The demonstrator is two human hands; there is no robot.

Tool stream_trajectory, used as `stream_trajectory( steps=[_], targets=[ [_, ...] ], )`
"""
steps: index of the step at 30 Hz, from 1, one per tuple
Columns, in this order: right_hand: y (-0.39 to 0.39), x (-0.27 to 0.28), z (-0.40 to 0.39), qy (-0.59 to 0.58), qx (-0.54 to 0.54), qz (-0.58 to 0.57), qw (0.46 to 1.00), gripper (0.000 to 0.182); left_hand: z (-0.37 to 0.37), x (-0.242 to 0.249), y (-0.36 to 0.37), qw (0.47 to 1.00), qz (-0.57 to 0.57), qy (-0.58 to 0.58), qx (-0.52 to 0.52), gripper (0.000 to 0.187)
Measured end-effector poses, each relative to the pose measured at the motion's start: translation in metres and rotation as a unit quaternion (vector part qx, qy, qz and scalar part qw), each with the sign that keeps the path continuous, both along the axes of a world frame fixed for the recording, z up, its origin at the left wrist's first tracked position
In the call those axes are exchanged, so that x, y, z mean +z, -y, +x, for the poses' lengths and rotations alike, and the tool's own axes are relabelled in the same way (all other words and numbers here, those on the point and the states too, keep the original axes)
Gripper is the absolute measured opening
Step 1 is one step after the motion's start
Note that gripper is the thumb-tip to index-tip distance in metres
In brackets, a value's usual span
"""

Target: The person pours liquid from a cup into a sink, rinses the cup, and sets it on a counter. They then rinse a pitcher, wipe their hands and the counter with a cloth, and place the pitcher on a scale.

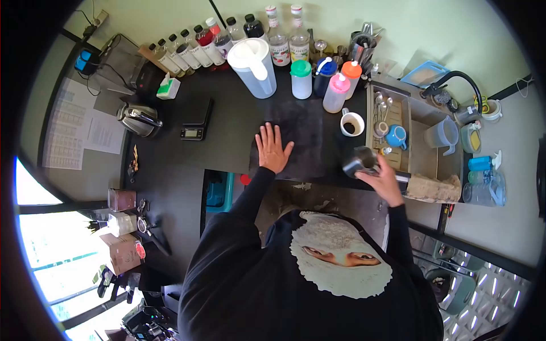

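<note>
My left hand (273, 149) lies flat with its fingers spread on a dark mat (304, 136) on the black counter. At the counter's right part, my right hand (384, 181) is closed round the side of a metal pitcher (362, 161), whose open top shows. Behind the pitcher stands a white mug (352, 123) with dark liquid inside. Beyond my left hand are a white-lidded jug (254, 68) and a green-topped bottle (301, 79). A pink-topped squeeze bottle (336, 94) stands close to the mug.
A sink (425, 136) on the right has a tray with spoons and a blue cup (396, 136). Syrup bottles line the wall. A scale (196, 120) and kettle (139, 119) stand left. A teal bin (219, 193) sits below the counter edge.
</note>
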State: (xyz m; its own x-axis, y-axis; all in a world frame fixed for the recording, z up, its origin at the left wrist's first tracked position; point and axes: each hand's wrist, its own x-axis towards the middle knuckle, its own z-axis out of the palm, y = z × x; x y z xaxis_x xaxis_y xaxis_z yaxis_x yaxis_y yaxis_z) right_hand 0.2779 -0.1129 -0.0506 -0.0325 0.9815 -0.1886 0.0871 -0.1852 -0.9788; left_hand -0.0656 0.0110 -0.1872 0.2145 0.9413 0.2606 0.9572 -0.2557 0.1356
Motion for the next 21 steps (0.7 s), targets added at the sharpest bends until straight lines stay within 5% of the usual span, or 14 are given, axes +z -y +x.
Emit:
stream_trajectory(
  steps=[7, 10, 12, 13, 16, 20, 21],
  targets=[
    [-0.078, -0.049, -0.162, 0.237, -0.04, 0.143, 0.96, 0.071, -0.044, 0.025, -0.042, 0.989, 0.039, 0.144, 0.005, 0.064],
    [-0.088, -0.062, -0.193, 0.331, -0.069, 0.134, 0.931, 0.072, -0.063, 0.026, -0.086, 0.987, -0.063, 0.143, -0.028, 0.053],
    [-0.09, -0.063, -0.197, 0.339, -0.071, 0.128, 0.929, 0.073, -0.065, 0.027, -0.114, 0.933, -0.262, 0.217, -0.119, 0.043],
    [-0.089, -0.064, -0.196, 0.341, -0.073, 0.115, 0.93, 0.074, -0.066, 0.026, -0.124, 0.932, -0.262, 0.215, -0.127, 0.043],
    [-0.084, -0.065, -0.197, 0.324, -0.093, 0.103, 0.936, 0.074, -0.082, 0.024, -0.141, 0.709, -0.485, 0.509, -0.044, 0.035],
    [-0.077, -0.059, -0.199, 0.262, -0.103, 0.069, 0.957, 0.073, -0.096, 0.031, -0.143, 0.804, -0.297, 0.514, -0.032, 0.033],
    [-0.077, -0.059, -0.199, 0.262, -0.108, 0.069, 0.956, 0.073, -0.098, 0.025, -0.139, 0.9, -0.123, 0.416, -0.044, 0.035]
  ],
)
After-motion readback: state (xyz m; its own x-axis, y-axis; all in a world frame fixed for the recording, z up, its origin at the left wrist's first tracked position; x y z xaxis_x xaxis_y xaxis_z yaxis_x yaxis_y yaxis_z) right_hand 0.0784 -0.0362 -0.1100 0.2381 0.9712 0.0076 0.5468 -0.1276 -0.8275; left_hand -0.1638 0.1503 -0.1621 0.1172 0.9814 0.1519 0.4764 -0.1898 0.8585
